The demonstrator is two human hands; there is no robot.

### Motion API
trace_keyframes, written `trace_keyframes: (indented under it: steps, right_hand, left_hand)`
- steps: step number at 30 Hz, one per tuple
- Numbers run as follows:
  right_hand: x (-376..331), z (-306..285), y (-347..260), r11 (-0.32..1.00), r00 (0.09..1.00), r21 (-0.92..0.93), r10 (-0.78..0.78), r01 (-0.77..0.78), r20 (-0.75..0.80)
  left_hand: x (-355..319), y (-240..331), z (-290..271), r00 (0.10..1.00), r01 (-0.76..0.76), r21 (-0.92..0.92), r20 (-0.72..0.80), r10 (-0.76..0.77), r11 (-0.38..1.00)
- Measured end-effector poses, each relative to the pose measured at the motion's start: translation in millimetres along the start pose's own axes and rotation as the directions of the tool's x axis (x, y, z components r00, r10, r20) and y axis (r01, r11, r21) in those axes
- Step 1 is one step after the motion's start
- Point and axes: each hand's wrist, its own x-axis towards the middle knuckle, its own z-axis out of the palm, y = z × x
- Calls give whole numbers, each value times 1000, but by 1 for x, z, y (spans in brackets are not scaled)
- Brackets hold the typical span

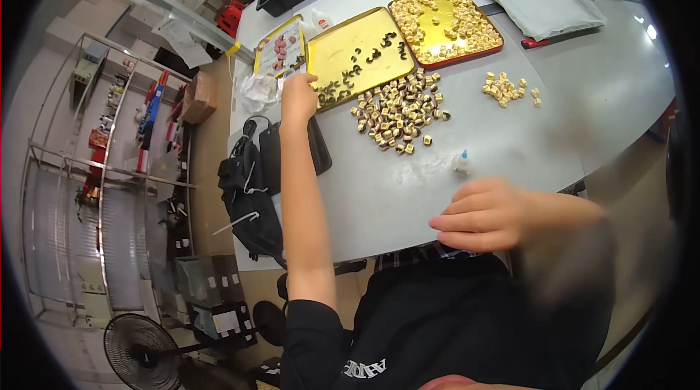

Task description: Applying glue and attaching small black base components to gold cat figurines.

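My left arm stretches away across the table. My left hand is at the left edge of a yellow tray with small dark curved pieces on it; its fingertips are mostly hidden. Just left of it lie crumpled white tissue and a smaller tray with pink pieces. By the table's front edge hovers my right hand, slightly blurred, fingers loosely extended with nothing visible in them. A small bottle with a blue tip stands just beyond it. Farther off is a pile of small cream-and-dark cubes.
A red-rimmed tray of cream cubes sits at the back, with a smaller group of cubes nearer. Behind right is a plastic-wrapped flat package. A black bag hangs at the left edge, beside a dark flat object.
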Motion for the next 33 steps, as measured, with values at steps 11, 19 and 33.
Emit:
trace_keyframes:
  steps: [11,19,33]
  right_hand:
    - [-74,-58,36,885,879,-187,358,-427,-315]
    - [-68,-62,38,883,893,-197,374,-425,-252]
    - [-74,-54,44,785,814,-224,532,-577,-233]
  left_hand:
    - [35,-14,32,952,-146,123,286,106,982]
    - [35,7,25,930,-52,-215,346,126,975]
    - [39,0,8,841,18,37,540,-35,999]
